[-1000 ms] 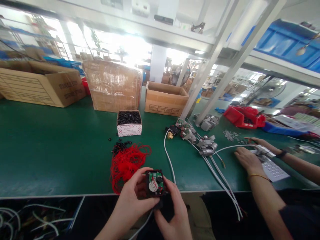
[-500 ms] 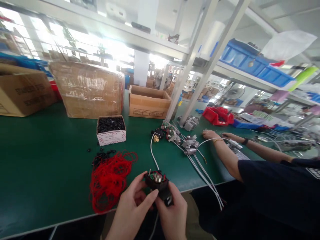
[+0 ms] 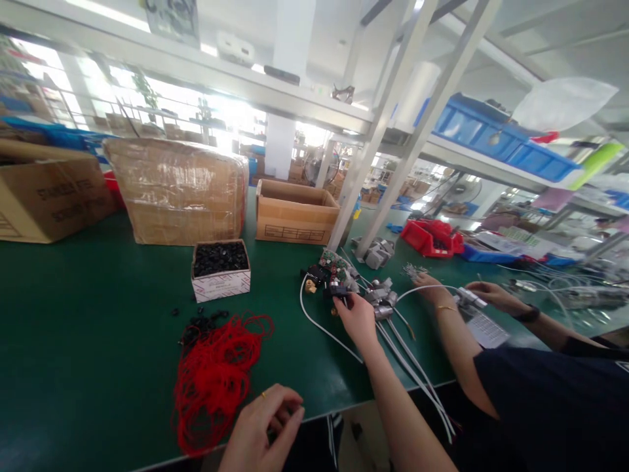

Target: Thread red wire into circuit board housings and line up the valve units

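My right hand (image 3: 361, 324) reaches out over the green bench and pinches a black plastic housing (image 3: 334, 292) with a silvery part on top. It is beside a pile of circuit boards (image 3: 339, 264) and another black housing (image 3: 318, 274) with a brass fitting (image 3: 310, 286). My left hand (image 3: 270, 419) is near the bench's front edge, fingers loosely curled and apart from the thumb, with nothing in it. A tangle of red cord (image 3: 216, 380) lies to its left. Grey metal parts with white cables (image 3: 383, 298) are just right of my right hand.
A small box of black pieces (image 3: 221, 270) stands beyond the red cord. Behind it are a wrapped carton (image 3: 181, 196) and an open carton (image 3: 297, 213). A co-worker's hands (image 3: 435, 288) handle metal parts at right. Shelf posts (image 3: 358, 177) rise from the bench.
The black housing, held in both hands near the front edge before, has moved forward to the parts pile in my right hand. My left hand has let go of it.
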Demonstrator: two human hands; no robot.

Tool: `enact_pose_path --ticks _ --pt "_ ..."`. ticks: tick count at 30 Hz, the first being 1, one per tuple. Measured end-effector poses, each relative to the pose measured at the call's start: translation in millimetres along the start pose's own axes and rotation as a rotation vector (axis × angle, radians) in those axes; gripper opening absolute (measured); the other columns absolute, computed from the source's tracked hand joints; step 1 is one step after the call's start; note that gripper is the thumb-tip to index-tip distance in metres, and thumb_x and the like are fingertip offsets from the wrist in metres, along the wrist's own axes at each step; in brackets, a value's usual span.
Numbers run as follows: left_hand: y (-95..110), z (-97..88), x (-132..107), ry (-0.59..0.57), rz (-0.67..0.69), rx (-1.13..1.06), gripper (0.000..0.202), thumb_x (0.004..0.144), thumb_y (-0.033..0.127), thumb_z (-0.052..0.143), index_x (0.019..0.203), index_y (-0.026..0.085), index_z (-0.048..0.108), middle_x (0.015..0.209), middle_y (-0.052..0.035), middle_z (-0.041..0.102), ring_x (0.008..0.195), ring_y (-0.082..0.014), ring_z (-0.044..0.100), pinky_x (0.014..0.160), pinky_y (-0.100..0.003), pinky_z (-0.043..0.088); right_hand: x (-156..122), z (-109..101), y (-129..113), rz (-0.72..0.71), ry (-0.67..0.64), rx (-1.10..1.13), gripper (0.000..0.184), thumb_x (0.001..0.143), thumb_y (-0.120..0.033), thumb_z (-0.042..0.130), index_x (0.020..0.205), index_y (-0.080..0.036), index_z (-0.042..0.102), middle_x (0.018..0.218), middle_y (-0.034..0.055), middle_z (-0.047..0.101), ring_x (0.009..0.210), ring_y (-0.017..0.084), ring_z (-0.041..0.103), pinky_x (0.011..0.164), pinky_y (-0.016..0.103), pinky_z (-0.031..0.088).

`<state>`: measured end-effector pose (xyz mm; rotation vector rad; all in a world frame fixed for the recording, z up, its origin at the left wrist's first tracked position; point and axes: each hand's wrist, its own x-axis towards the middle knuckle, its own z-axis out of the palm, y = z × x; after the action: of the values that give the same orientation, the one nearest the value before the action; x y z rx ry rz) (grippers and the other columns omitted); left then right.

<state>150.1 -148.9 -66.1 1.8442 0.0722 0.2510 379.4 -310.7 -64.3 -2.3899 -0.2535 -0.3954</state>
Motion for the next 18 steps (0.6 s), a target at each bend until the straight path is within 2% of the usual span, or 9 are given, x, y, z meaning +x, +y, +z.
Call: enact_pose_path --ticks 2,4,7,12,14,16,18 --pt "-1 -1.1 1 -0.015 -0.01 -0.011 0.021 0.092 0.039 0.06 0.085 0.022 0.071 0.075 -0.0025 0.067 0.065 -0.0151 0.062 0.06 -0.019 0.048 6 3 3 -0.019 -0.019 -0.007 0.027 0.087 -0.036 0.06 0.086 -0.012 0.072 0.082 0.012 0.071 0.075 0.023 0.064 0.068 0.029 0.044" --pt "-2 -4.3 2 -0.054 -0.024 -0.011 0.022 0.093 0.038 0.059 0.087 0.021 0.071 0.077 -0.0033 0.068 0.068 -0.0155 0.064 0.06 -0.019 0.049 6 1 6 -0.039 -0.024 0.001 0.03 0.089 -0.034 0.06 0.102 -0.009 0.072 0.096 0.0149 0.073 0.088 0.025 0.067 0.078 0.031 0.049" --pt "-5 -10.1 2 -0.115 -0.031 -0.006 0.021 0.094 0.037 0.057 0.089 0.02 0.07 0.079 -0.004 0.069 0.07 -0.0156 0.065 0.062 -0.019 0.051 -10 -9 6 -0.061 0.007 0.01 0.041 0.091 -0.033 0.056 0.12 -0.006 0.065 0.107 0.0172 0.07 0.097 0.027 0.067 0.087 0.037 0.052" --pt "-4 -13.7 -1 -0.14 -0.013 -0.031 0.019 0.094 0.033 0.056 0.089 0.02 0.069 0.077 -0.0029 0.069 0.068 -0.0151 0.067 0.063 -0.018 0.051 -66 -27 -5 -0.152 0.038 0.001 0.035 0.094 -0.038 0.049 0.112 -0.013 0.066 0.109 0.0147 0.067 0.1 0.028 0.064 0.087 0.041 0.053" --pt "-3 -13.5 0 -0.132 -0.012 -0.017 0.018 0.094 0.032 0.057 0.087 0.02 0.069 0.075 -0.0025 0.069 0.068 -0.015 0.067 0.063 -0.018 0.051 -80 -31 -8 -0.186 0.035 -0.003 0.033 0.095 -0.039 0.048 0.11 -0.015 0.065 0.11 0.0139 0.066 0.102 0.028 0.062 0.09 0.043 0.052" --pt "-2 -13.9 1 -0.118 -0.016 0.012 0.02 0.093 0.033 0.057 0.086 0.021 0.07 0.074 -0.0024 0.069 0.067 -0.0152 0.067 0.063 -0.019 0.051 -80 -31 -9 -0.188 0.031 -0.016 0.032 0.095 -0.04 0.05 0.111 -0.015 0.064 0.11 0.0147 0.065 0.102 0.029 0.062 0.089 0.045 0.052" --pt "-3 -15.5 2 -0.108 -0.023 0.029 0.022 0.093 0.038 0.057 0.085 0.022 0.071 0.074 -0.0025 0.07 0.067 -0.0157 0.067 0.062 -0.02 0.051 -66 -28 -12 -0.151 0.037 -0.049 0.035 0.095 -0.04 0.053 0.114 -0.013 0.062 0.111 0.0171 0.064 0.101 0.03 0.062 0.089 0.046 0.053"
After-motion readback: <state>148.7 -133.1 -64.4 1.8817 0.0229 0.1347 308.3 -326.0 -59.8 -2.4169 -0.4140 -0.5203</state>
